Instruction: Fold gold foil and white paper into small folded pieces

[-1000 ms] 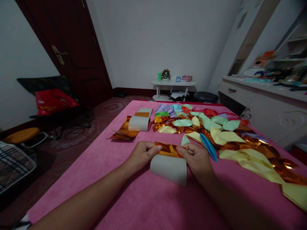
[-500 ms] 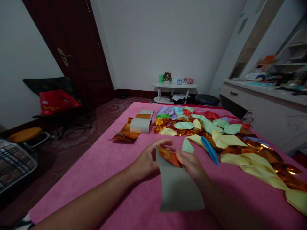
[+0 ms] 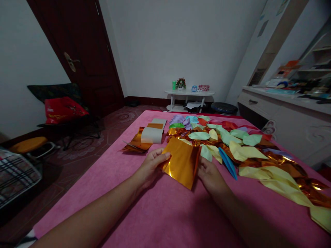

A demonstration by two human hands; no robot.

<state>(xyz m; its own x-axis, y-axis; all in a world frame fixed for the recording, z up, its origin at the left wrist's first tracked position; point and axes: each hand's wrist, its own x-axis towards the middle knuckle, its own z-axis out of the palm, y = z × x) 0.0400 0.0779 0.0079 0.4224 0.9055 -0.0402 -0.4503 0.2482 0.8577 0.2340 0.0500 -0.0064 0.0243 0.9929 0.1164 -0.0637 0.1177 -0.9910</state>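
A shiny gold-orange paper sheet (image 3: 181, 162) is held up over the pink tablecloth (image 3: 134, 210), its foil side showing. My left hand (image 3: 153, 165) pinches its left edge, thumb on top. At the right edge my right hand (image 3: 209, 172) grips the sheet, its fingertips partly hidden behind the paper. Beyond my left hand lies a pile of gold sheets (image 3: 137, 142) with a curled grey-white sheet (image 3: 152, 135) on it. Folded paper pieces in yellow (image 3: 244, 151), pale green (image 3: 252, 139), blue (image 3: 227, 163) and gold cover the right side of the table.
A white side table (image 3: 190, 92) with small items stands by the far wall. On the left are a chair with a red bag (image 3: 64, 109) and a yellow stool (image 3: 29, 144). A white cabinet (image 3: 284, 106) with clutter lines the right side.
The sheet has turned from its grey side hanging down to its gold side facing up. Both hands have shifted to its left and right edges.
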